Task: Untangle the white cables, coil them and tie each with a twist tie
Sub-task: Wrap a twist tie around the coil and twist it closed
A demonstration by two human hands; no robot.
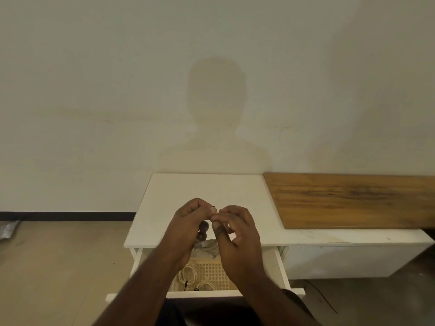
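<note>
My fingers (pixel 213 210) meet tip to tip above the white counter (pixel 202 187), both hands curled in a narrow pinch. The left hand (pixel 188 222) and right hand (pixel 235 229) seem to nip something very small between them; I judge it a twist tie, but it is too small to tell for sure. Under the palms hangs a pale bunch, perhaps cable or cloth (pixel 208 246); I cannot say which.

Below my wrists the drawer (pixel 281 267) stands open. In it lies a woven tray (pixel 211 271), and on that tray I count two coiled white cables: one coil (pixel 187 274) at the left, another coil (pixel 206 286) near the front edge, each with a dark tie at it.

I judge these cables light, limp and a little springy, so a coil will want to open once let go. I would hold a bundle across all its loops at one side and wrap the tie there. The tie should be thin and bendable, easily dropped.

To the right lies one wooden board (pixel 353 198) on the counter.
</note>
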